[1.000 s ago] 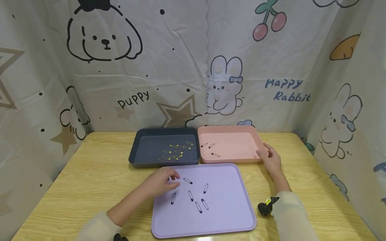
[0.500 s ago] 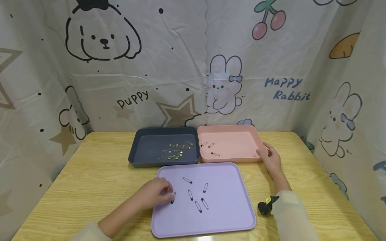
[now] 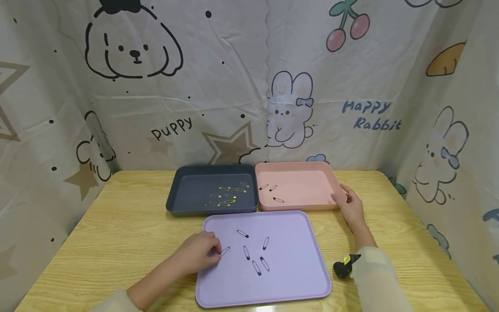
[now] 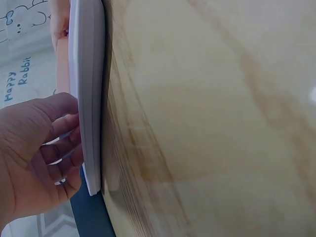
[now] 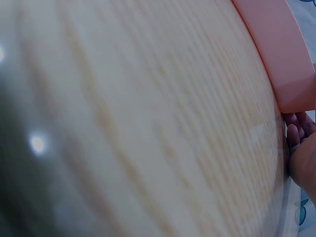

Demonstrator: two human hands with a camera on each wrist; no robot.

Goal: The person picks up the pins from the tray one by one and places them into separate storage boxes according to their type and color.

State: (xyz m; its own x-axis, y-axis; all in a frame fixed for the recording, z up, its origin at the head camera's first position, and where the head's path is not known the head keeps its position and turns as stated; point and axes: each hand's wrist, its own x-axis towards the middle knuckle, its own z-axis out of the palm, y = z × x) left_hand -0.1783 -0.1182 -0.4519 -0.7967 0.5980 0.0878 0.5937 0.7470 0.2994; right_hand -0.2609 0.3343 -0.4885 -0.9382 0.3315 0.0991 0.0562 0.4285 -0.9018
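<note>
My left hand (image 3: 200, 252) is over the left side of the lilac tray (image 3: 292, 281). Its thumb and forefinger pinch one end of a safety pin (image 3: 225, 250), whose other end points up and right. Seen from the left wrist, the curled fingers of the left hand (image 4: 44, 148) are partly behind the tray's rim, which hides the pin. Several dark-ended safety pins, such as one at the upper left (image 3: 242, 233), lie on the tray. My right hand (image 3: 352, 211) grips the near right corner of the pink tray (image 3: 300, 184), thumb over the rim.
Left of the pink tray stands a dark grey tray (image 3: 191, 190) with several yellow safety pins (image 3: 230, 196). Three dark-ended safety pins (image 3: 273, 188) lie inside the pink tray. A printed curtain (image 3: 234, 86) rises behind the wooden table (image 3: 128, 216).
My left hand has come down and left from the lilac tray's far edge to a safety pin, which has swung to a flatter slant. The right hand has stayed on the pink tray.
</note>
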